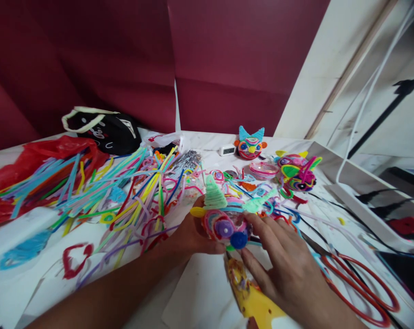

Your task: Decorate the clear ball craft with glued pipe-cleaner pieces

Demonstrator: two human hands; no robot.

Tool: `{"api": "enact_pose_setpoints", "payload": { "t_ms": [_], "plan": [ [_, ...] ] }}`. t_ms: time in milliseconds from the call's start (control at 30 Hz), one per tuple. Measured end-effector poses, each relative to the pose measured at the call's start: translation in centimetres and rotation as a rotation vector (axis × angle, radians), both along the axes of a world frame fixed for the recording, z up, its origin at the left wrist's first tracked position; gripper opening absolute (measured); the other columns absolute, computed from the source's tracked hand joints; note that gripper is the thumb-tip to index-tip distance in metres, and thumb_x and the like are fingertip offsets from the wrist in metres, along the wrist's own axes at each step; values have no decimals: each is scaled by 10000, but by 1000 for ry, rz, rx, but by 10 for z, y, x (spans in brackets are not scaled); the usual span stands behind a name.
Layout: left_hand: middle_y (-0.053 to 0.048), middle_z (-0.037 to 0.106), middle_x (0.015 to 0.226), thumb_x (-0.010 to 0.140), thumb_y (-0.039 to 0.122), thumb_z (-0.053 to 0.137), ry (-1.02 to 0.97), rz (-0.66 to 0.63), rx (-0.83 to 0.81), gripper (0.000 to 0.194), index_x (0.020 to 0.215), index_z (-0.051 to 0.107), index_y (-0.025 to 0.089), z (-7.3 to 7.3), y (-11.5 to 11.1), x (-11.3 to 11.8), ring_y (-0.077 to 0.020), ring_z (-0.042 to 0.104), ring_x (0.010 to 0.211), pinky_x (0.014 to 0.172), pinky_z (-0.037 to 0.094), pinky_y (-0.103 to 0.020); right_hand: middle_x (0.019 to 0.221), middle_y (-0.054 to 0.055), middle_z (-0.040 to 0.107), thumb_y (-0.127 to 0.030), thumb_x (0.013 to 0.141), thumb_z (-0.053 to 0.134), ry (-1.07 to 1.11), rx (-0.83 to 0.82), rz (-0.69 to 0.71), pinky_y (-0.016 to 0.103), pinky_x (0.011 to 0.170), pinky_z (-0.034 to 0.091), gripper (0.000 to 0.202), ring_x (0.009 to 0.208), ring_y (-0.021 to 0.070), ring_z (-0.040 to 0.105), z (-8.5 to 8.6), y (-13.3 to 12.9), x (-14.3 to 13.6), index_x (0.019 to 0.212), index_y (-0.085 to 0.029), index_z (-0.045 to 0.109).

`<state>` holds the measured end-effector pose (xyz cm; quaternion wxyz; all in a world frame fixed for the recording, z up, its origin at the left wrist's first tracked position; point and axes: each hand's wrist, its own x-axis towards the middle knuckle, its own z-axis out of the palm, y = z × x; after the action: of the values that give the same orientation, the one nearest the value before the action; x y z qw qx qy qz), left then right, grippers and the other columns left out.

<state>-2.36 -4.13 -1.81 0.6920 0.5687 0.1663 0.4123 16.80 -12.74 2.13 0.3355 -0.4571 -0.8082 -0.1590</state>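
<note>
A round craft figure [223, 224] of coiled pipe cleaners has a purple eye, a dark blue disc, a yellow piece at its left and two pale green pointed ears. My left hand [195, 233] is wrapped round its left side. The fingers of my right hand [278, 251] are spread, with the fingertips against its right side near the green ear. A yellow glue gun [258, 306] lies below the figure, its nozzle end close under it. A white sheet [196, 292] is on the table between my forearms.
Bundles of pipe cleaners [134, 183] and a red bag [63, 148] cover the left. Behind stand a black pouch [107, 132], a small digital clock [227, 150] and a blue-eared figure [250, 147]. Right are a pink figure [299, 173], red-handled scissors [360, 283] and a power strip [360, 205].
</note>
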Motion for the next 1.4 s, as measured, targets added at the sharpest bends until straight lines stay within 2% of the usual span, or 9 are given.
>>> {"api": "enact_pose_setpoints", "payload": {
  "t_ms": [133, 367, 500, 600, 733, 867, 1067, 1167, 1400],
  "plan": [
    [-94, 662, 1201, 504, 165, 883, -25, -17, -31, 710, 1151, 591, 194, -4, 3, 0, -284, 663, 1044, 809, 550, -360, 947, 113, 641, -246, 928, 550, 51, -40, 18, 383, 722, 513, 425, 815, 223, 586, -2, 0, 1, 1311, -73, 484],
    [-78, 641, 1236, 479, 164, 905, 10, 14, -53, 908, 1281, 488, 260, 2, 1, -1, -292, 658, 1057, 838, 545, -380, 989, 120, 656, -233, 930, 537, 50, -54, 7, 386, 748, 532, 425, 842, 222, 606, -2, -2, 1, 1319, -74, 475],
    [-88, 628, 1242, 474, 158, 912, -22, 31, -49, 1002, 1342, 425, 274, 1, 1, -1, -280, 662, 1037, 832, 552, -387, 1016, 111, 661, -196, 925, 515, 47, -81, 4, 383, 789, 523, 415, 882, 216, 618, -1, -3, 2, 1323, -88, 473],
    [-89, 614, 1233, 463, 127, 908, -11, 16, -48, 1044, 1363, 400, 276, 0, 2, -1, -279, 659, 1041, 840, 554, -389, 1009, 111, 658, -227, 919, 535, 39, -75, 5, 380, 773, 518, 426, 870, 219, 615, -1, -4, 2, 1317, -87, 476],
    [-76, 613, 1220, 462, 101, 900, 2, 28, -54, 1059, 1371, 389, 286, 1, 2, -1, -262, 655, 1036, 841, 551, -371, 1003, 128, 645, -296, 923, 564, -3, -27, -13, 402, 787, 504, 455, 876, 243, 606, -2, -3, 2, 1313, -74, 481],
    [-66, 616, 1222, 476, 76, 885, -7, 14, -31, 1047, 1366, 383, 300, 1, 2, -2, -255, 658, 1038, 832, 556, -363, 1018, 138, 639, -290, 948, 540, -64, 25, -20, 396, 800, 481, 415, 891, 248, 598, -1, -1, 2, 1299, -74, 494],
    [-61, 630, 1193, 482, 75, 885, -39, 13, -26, 953, 1304, 446, 276, 0, 1, -1, -256, 663, 1027, 850, 547, -384, 1030, 135, 638, -289, 938, 536, -69, -6, -35, 393, 833, 458, 446, 902, 245, 586, 1, -3, 1, 1315, -56, 487],
    [-60, 639, 1168, 474, 81, 890, -39, 23, -40, 968, 1313, 446, 273, 1, 0, 0, -267, 662, 1026, 842, 547, -391, 1037, 144, 634, -281, 917, 531, -69, -19, -24, 394, 821, 455, 442, 892, 246, 581, 3, -4, 1, 1290, -47, 499],
    [-46, 642, 1182, 481, 80, 886, -21, 41, -53, 996, 1341, 426, 286, 2, -1, 2, -254, 666, 1041, 889, 539, -396, 974, 163, 638, -438, 926, 547, -180, 21, -82, 409, 755, 439, 551, 804, 255, 574, 1, -1, -3, 1266, -6, 505]
  ]
}}
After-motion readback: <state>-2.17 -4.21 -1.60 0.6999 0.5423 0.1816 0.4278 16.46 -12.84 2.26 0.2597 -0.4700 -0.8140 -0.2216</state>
